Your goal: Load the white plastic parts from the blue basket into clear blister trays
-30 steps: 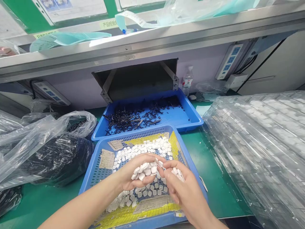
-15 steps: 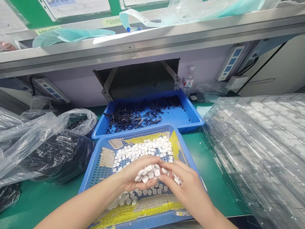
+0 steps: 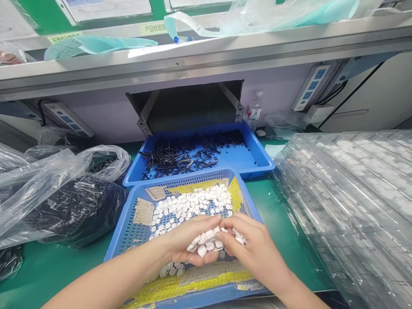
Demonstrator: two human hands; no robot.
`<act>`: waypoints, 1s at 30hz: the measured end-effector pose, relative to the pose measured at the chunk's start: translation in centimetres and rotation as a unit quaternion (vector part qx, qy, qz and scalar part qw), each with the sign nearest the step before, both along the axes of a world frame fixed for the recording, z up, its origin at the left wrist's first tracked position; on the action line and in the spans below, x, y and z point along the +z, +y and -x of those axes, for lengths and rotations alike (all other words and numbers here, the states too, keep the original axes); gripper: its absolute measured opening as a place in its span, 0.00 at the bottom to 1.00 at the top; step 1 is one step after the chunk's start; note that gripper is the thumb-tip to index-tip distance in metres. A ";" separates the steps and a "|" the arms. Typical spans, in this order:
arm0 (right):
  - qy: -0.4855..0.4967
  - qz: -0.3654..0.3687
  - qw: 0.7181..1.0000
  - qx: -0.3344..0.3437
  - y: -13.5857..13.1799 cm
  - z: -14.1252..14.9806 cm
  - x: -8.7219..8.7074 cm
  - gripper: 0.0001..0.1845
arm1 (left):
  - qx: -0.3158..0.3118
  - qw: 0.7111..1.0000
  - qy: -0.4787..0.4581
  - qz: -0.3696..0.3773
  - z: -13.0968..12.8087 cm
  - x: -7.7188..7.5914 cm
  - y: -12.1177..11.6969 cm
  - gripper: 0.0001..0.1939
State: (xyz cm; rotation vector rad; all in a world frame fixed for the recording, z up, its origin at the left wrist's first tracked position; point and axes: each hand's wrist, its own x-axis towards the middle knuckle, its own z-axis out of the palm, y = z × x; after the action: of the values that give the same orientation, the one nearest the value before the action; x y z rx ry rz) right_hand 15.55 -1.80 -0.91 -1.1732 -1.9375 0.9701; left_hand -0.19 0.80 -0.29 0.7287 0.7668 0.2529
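My left hand [image 3: 189,240] is cupped palm-up over a blue perforated basket [image 3: 128,227], holding a heap of small white square parts [image 3: 206,242]. Touching its fingertips, my right hand [image 3: 254,249] is curled with more white parts [image 3: 240,238] between its fingers. Many loose white parts [image 3: 193,204] lie in the basket's middle, over yellow paper strips [image 3: 199,283] and grey perforated sheets [image 3: 144,212].
Behind the basket a blue tray [image 3: 257,154] holds small black parts. Plastic bags of dark parts [image 3: 64,206] lie left. Stacked clear blister trays [image 3: 347,201] fill the right. A water bottle [image 3: 254,113] and power strips stand at the back wall, on a green mat [image 3: 273,201].
Both hands have dropped lower and nearer to me over the basket, and closed together more tightly around the white parts. The heap in the left palm looks smaller.
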 end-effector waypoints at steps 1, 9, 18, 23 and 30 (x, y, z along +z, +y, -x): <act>0.001 0.010 1.000 0.006 0.1 -0.1 0.1 0.08 | -0.008 1.000 -0.002 -0.001 0.1 -0.1 0.0 0.26; 0.038 0.022 0.999 -0.027 0.5 -0.7 -0.3 0.10 | -0.052 0.998 -0.017 0.004 0.2 -0.7 0.0 0.28; 0.584 0.393 0.708 -0.059 1.0 -1.3 -0.4 0.12 | 0.039 0.997 -0.066 0.015 0.2 -0.8 -0.2 0.22; 0.653 0.423 0.624 -0.070 1.0 -1.2 -0.5 0.09 | 0.051 0.997 -0.062 0.022 0.1 -1.0 -0.1 0.21; 0.405 0.361 0.836 -0.087 0.5 -0.3 -0.2 0.11 | 0.104 0.994 -0.021 0.001 -0.1 -0.8 -0.2 0.25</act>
State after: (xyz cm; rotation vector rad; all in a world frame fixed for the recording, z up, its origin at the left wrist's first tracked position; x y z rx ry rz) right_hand 15.88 -1.33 -1.15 -1.0137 -0.7719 1.8090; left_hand -0.05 0.63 -1.05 0.6407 0.8026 0.4545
